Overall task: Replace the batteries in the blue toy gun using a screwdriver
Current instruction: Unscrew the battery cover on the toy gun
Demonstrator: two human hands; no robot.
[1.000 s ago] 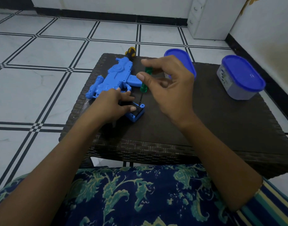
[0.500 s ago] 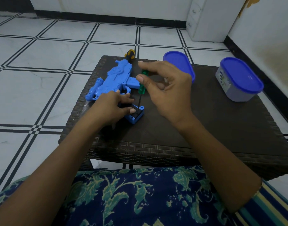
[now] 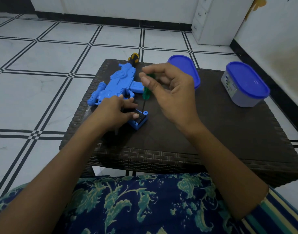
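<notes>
The blue toy gun (image 3: 118, 86) lies on its side on the dark woven table (image 3: 212, 132), its grip end with the black battery cover (image 3: 140, 119) pointing toward me. My left hand (image 3: 114, 112) presses down on the grip, fingers straight over the cover. My right hand (image 3: 171, 93) pinches the green handle of a screwdriver (image 3: 146, 91) between thumb and fingertips. The screwdriver stands nearly upright with its thin dark shaft reaching down to the cover. Whether the tip sits in a screw is too small to tell.
A blue-lidded grey container (image 3: 244, 84) stands at the table's right. A second blue lid (image 3: 184, 67) shows behind my right hand. A yellow-and-black object (image 3: 134, 58) lies at the table's far edge beyond the gun. Tiled floor surrounds the table; my patterned lap is below.
My right hand's fingers have shifted around the screwdriver handle, which stays upright on the cover. My left hand and the gun have not moved.
</notes>
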